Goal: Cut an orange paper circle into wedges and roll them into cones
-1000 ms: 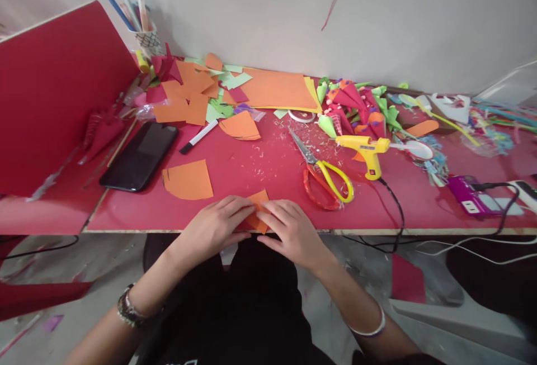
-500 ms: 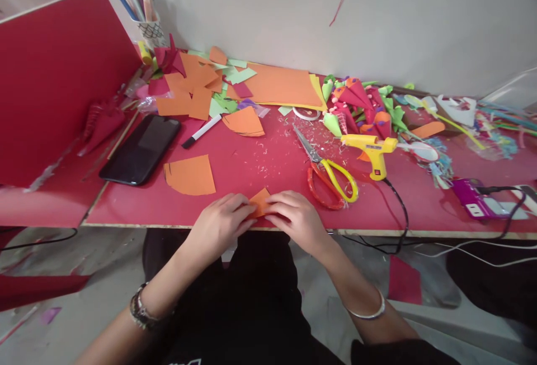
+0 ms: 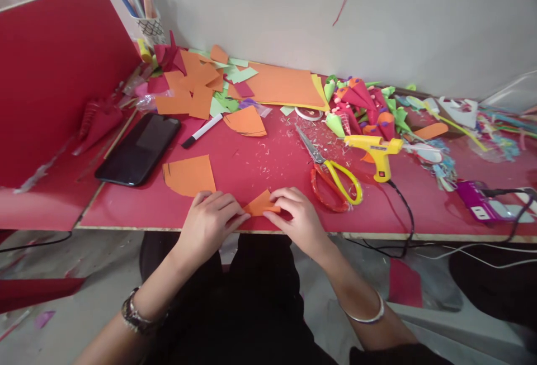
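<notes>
A small folded orange paper piece (image 3: 260, 204) lies at the near edge of the red table (image 3: 260, 169). My left hand (image 3: 208, 221) pinches its left corner with curled fingers. My right hand (image 3: 295, 217) presses on its right side, fingers bent over the paper. A larger cut orange sheet (image 3: 189, 175) rests just left of my left hand. Scissors with one orange and one yellow handle (image 3: 331, 178) lie to the right of my right hand.
A yellow glue gun (image 3: 375, 150) with a black cord stands right of the scissors. A black phone (image 3: 140, 150), a marker (image 3: 201, 130), orange and green paper scraps (image 3: 210, 85), paper cones (image 3: 361, 105), a pen cup (image 3: 149, 27) and a red board (image 3: 59, 74) surround them.
Both hands have slid slightly apart on the small orange piece, which now shows as a flatter triangle between them. The camera has drifted a little.
</notes>
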Demonstrator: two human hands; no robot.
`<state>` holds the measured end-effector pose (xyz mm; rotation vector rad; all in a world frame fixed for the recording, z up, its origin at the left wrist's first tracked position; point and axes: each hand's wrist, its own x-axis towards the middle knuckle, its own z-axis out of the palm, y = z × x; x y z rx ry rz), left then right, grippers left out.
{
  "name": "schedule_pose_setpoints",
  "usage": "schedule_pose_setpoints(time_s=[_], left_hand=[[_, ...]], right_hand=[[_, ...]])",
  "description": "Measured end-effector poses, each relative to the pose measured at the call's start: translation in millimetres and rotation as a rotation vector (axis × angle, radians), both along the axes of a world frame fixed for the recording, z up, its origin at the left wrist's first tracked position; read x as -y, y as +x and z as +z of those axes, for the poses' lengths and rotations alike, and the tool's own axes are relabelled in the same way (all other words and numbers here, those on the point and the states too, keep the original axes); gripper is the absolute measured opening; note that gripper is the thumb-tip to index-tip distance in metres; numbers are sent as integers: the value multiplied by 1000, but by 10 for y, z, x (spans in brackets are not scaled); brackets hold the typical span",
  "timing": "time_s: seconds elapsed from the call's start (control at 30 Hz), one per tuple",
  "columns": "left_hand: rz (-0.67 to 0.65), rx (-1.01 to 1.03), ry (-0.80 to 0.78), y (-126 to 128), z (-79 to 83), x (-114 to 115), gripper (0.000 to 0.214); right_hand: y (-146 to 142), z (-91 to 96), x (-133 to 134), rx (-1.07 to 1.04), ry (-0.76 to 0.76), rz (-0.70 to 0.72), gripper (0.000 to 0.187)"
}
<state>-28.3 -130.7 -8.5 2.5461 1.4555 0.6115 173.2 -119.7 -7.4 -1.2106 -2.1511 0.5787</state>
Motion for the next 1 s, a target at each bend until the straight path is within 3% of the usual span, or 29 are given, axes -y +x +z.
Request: schedule_pose_setpoints(time_s=[0.23, 0.43, 0.73, 0.83, 1.0], left_hand=[[57, 80, -77, -26, 13, 10, 24], [123, 26, -117, -27, 30, 26, 26], [158, -42, -212, -55, 68, 15, 18], [70, -57, -233, -115, 76, -32, 15], [-280, -216, -154, -197, 156, -230, 45]], right_hand=[[-49, -3, 11, 16, -3, -57, 13], [-62, -34, 8, 15, 10, -114, 25], [-88, -47, 26, 43, -3, -155, 25], [-76, -49, 13, 89, 1, -182, 24], [-81, -42, -3, 135, -3, -192, 20]])
